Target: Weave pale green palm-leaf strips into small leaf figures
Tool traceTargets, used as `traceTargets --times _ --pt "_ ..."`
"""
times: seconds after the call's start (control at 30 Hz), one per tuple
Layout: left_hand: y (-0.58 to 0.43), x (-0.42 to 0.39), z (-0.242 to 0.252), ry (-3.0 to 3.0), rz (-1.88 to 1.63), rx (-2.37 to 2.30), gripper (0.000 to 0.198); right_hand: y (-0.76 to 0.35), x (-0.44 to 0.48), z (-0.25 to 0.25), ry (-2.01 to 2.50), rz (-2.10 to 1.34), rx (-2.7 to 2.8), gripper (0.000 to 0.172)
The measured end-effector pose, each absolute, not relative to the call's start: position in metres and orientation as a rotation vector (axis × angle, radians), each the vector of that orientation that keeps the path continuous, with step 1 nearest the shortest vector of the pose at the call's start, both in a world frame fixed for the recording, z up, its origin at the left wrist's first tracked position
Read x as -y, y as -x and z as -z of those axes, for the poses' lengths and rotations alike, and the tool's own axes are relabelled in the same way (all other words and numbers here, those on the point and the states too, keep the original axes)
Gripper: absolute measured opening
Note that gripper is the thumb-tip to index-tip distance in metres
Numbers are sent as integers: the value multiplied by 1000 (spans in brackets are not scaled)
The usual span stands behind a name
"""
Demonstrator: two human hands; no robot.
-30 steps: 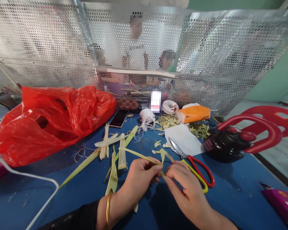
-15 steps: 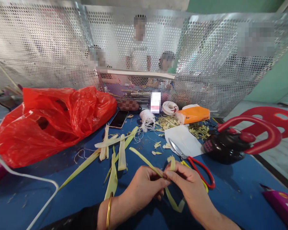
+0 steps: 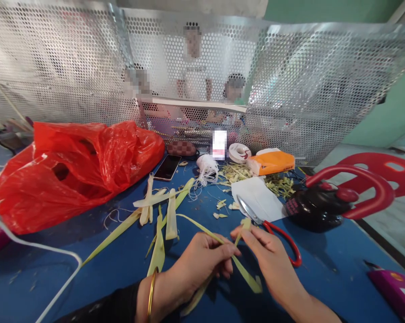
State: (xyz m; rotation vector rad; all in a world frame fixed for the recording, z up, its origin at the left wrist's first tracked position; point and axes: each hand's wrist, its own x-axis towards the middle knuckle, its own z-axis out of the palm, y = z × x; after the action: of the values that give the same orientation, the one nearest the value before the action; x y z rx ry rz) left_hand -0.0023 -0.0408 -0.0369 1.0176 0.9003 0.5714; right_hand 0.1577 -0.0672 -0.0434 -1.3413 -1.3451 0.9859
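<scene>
My left hand (image 3: pixel 199 264), with a gold bangle on its wrist, pinches a long pale green leaf strip (image 3: pixel 202 230) between thumb and fingers. My right hand (image 3: pixel 268 260) pinches the same strip just to the right, where it bends up and a loose end (image 3: pixel 248 276) hangs down over the blue table (image 3: pixel 323 273). Red-handled scissors (image 3: pixel 273 231) lie touching the far side of my right hand.
More leaf strips (image 3: pixel 162 211) lie ahead on the left. A red plastic bag (image 3: pixel 71 168) fills the left side. A phone (image 3: pixel 167 167), string bundle (image 3: pixel 206 169), tape roll (image 3: pixel 239 151), orange pack (image 3: pixel 273 162), white paper (image 3: pixel 258 197) and black-and-red device (image 3: pixel 327 202) stand behind. People sit beyond a perforated metal screen (image 3: pixel 323 85).
My hands have worked along the strip; its loose end now hangs lower to the right and a short tip sticks up by my right fingers. The view shifted slightly.
</scene>
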Motion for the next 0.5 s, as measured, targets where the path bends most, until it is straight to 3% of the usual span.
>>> traceTargets --times 0.13,0.5 --pt "7 37 27 -934 -648 -840 35 -160 65 40 1281 -1090 1325 33" --pt "9 34 32 -700 -640 -673 16 -145 66 42 1048 -1543 1233 26"
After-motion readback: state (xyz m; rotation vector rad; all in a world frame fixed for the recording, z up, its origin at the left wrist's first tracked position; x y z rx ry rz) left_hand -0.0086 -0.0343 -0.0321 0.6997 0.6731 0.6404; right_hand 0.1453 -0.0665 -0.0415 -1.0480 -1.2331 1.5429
